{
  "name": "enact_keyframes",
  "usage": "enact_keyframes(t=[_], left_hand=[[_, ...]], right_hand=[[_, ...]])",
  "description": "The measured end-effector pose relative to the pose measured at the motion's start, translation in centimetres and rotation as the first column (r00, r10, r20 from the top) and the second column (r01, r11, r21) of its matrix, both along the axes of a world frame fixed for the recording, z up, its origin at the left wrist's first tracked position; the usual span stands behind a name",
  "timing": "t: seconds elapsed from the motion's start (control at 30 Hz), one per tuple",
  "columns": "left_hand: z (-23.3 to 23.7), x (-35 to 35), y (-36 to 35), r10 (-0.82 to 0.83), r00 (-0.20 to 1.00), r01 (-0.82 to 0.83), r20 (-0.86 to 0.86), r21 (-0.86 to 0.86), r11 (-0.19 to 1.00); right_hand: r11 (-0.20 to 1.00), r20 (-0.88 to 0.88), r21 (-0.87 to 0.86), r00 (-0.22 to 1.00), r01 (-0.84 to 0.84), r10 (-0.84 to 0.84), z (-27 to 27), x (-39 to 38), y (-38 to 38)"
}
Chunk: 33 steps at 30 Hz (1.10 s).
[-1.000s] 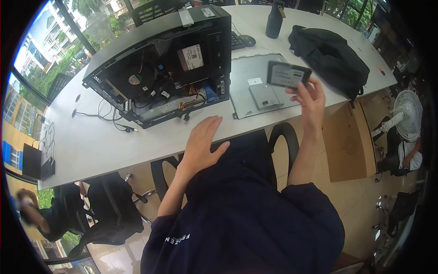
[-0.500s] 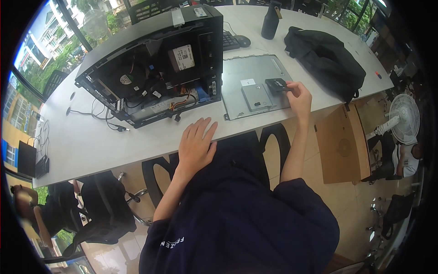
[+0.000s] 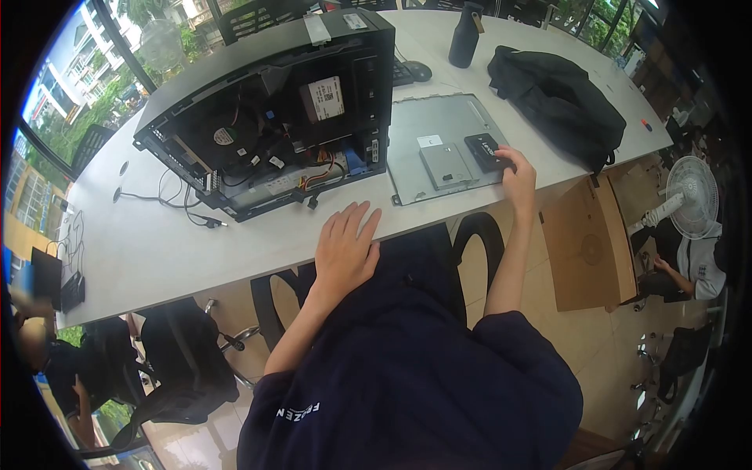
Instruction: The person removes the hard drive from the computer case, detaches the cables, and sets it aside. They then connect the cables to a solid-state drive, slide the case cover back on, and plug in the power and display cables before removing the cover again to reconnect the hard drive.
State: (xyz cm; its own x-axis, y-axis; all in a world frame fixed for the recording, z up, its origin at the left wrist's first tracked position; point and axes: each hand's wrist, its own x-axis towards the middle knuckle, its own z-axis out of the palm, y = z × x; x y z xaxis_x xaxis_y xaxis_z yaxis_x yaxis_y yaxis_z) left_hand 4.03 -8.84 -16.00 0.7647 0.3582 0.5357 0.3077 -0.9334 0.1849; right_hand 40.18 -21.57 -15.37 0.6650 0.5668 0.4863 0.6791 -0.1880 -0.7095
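Observation:
My right hand (image 3: 518,177) has its thumb and fingers pinched at the right edge of a black solid-state drive (image 3: 484,149) with white lettering. The drive lies about flat over a grey metal side panel (image 3: 409,125). Just left of it on the panel is a silver metal drive or box (image 3: 445,167) with a white label at its upper edge. With its fingers stretched out, my left hand (image 3: 345,249) rests on the table's front edge and holds nothing. Beyond it stands an opened black desktop computer case (image 3: 262,39), showing a fan, cables and a labelled drive.
Loose cables (image 3: 205,221) lie left of the case on the white table (image 3: 157,270). A dark bottle (image 3: 464,35), a mouse (image 3: 419,71) and a black bag (image 3: 560,106) are farther back. On the floor at right are a cardboard box (image 3: 583,251), a white fan (image 3: 693,196) and a seated person.
The solid-state drive has gone from tilted to nearly flat on the panel, with my right fingers now at its edge. My left hand still rests at the table edge.

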Motion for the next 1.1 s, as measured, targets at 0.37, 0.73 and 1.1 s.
enact_keyframes(t=[0.37,0.73,1.1], left_hand=[[6.3,-2.8,3.0,-0.016,0.957,0.106,0.289,-0.297,0.949],[15.3,-1.4,9.9,0.293,0.839,-0.327,0.459,-0.005,0.945],[17.2,-1.9,11.8,0.248,0.918,-0.257,0.308,-0.012,0.966]], right_hand=[[0.988,-0.077,0.118,0.991,-0.097,0.107,2.7,-4.4,2.1],[0.789,-0.157,0.268,0.784,-0.552,0.601,3.1,-16.6,7.8],[0.87,0.165,0.099,0.87,-0.483,0.464,2.1,-18.7,7.7]])
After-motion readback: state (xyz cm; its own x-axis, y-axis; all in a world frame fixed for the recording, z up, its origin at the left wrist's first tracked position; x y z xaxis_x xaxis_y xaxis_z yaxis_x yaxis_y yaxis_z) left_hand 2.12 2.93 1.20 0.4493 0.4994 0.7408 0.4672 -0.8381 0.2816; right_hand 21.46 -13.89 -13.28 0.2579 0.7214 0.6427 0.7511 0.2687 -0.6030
